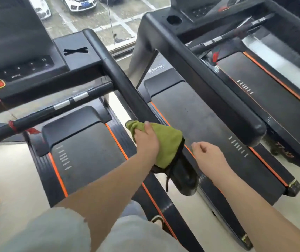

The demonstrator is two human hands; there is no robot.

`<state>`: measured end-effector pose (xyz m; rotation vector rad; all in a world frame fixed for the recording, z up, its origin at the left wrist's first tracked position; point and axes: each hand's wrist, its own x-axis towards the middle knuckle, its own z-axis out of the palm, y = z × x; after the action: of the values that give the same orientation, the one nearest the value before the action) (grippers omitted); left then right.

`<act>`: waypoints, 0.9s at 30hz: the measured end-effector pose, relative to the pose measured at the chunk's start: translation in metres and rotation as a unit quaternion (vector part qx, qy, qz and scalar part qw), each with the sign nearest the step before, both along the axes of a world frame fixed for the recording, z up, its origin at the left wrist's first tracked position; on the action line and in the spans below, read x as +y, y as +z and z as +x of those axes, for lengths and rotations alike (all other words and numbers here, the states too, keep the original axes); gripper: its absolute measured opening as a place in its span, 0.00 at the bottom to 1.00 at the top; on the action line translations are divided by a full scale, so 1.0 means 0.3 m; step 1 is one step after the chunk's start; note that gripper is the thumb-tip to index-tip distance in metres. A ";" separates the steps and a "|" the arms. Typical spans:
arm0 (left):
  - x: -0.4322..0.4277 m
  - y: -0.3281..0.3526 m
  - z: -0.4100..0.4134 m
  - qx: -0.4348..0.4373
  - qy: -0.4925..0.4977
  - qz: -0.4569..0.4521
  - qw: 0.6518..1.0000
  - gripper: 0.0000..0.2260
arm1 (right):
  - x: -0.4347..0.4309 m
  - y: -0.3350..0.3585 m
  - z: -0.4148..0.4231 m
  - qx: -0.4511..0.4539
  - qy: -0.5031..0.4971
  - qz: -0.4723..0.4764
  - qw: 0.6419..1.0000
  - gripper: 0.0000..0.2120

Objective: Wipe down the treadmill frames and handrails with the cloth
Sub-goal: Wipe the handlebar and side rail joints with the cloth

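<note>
A green cloth (pixel 165 140) is draped over the near end of the black right handrail (pixel 120 77) of the left treadmill. My left hand (pixel 145 140) grips the cloth and the rail under it, fingers wrapped over the top. My right hand (pixel 207 157) hovers just to the right of the rail end, fingers loosely curled, holding nothing. The rail's rounded end cap (pixel 185 177) pokes out below the cloth. A crossbar with silver sensors (pixel 69 102) runs left from the handrail.
A second treadmill stands to the right with its own thick handrail (pixel 218 91) and belt (pixel 205 124). The left treadmill's console (pixel 18 66) and belt (pixel 89 157) lie to the left. A window with parked cars is ahead. Pale floor shows between the machines.
</note>
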<state>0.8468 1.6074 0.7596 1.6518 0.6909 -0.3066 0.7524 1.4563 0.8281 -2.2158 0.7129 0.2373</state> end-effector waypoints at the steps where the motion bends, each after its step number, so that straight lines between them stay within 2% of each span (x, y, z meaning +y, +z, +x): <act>1: 0.004 0.002 0.024 -0.004 0.014 -0.007 1.000 0.30 | -0.002 0.002 -0.027 -0.011 -0.008 0.011 1.000 0.17; 3: -0.005 0.013 -0.003 0.000 0.012 -0.027 1.000 0.32 | -0.014 0.000 -0.081 -0.026 -0.024 0.038 0.999 0.13; 6: -0.089 0.004 -0.220 -0.012 -0.026 0.000 1.000 0.42 | -0.031 -0.007 -0.142 -0.038 -0.048 0.072 0.995 0.04; 9: -0.202 0.003 -0.505 0.043 -0.087 0.005 0.995 0.45 | -0.039 -0.018 -0.171 -0.027 -0.047 0.077 0.996 0.09; 11: -0.236 -0.012 -0.612 0.045 -0.118 -0.013 0.992 0.44 | -0.038 -0.022 -0.180 -0.012 -0.036 0.073 0.997 0.09; 13: -0.223 -0.038 -0.598 0.034 -0.128 -0.021 0.991 0.37 | -0.031 -0.023 -0.180 -0.012 -0.037 0.077 0.996 0.11; 15: -0.185 -0.057 -0.510 0.022 -0.104 -0.009 0.994 0.27 | -0.033 -0.036 -0.181 -0.020 -0.046 0.091 0.995 0.17; 17: -0.120 -0.054 -0.367 -0.014 -0.072 0.017 0.997 0.24 | -0.027 -0.039 -0.192 -0.031 -0.056 0.097 0.993 0.22; 20: -0.031 -0.018 -0.134 -0.012 -0.034 0.015 0.999 0.26 | -0.020 -0.039 -0.204 -0.033 -0.054 0.106 0.992 0.22; 22: -0.030 -0.005 -0.080 0.009 -0.003 -0.008 1.000 0.28 | -0.018 -0.036 -0.213 -0.029 -0.058 0.113 0.991 0.21; 25: -0.097 -0.022 -0.216 0.021 0.037 -0.032 0.999 0.32 | -0.029 -0.037 -0.231 -0.024 -0.058 0.084 0.994 0.13; 27: -0.155 -0.034 -0.378 0.065 0.056 -0.073 0.994 0.36 | -0.040 -0.035 -0.242 -0.023 -0.049 0.067 0.996 0.15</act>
<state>0.7335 1.5609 0.7495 1.4576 0.8352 -0.3777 0.6798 1.4442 0.8177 -2.0461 0.7566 0.1786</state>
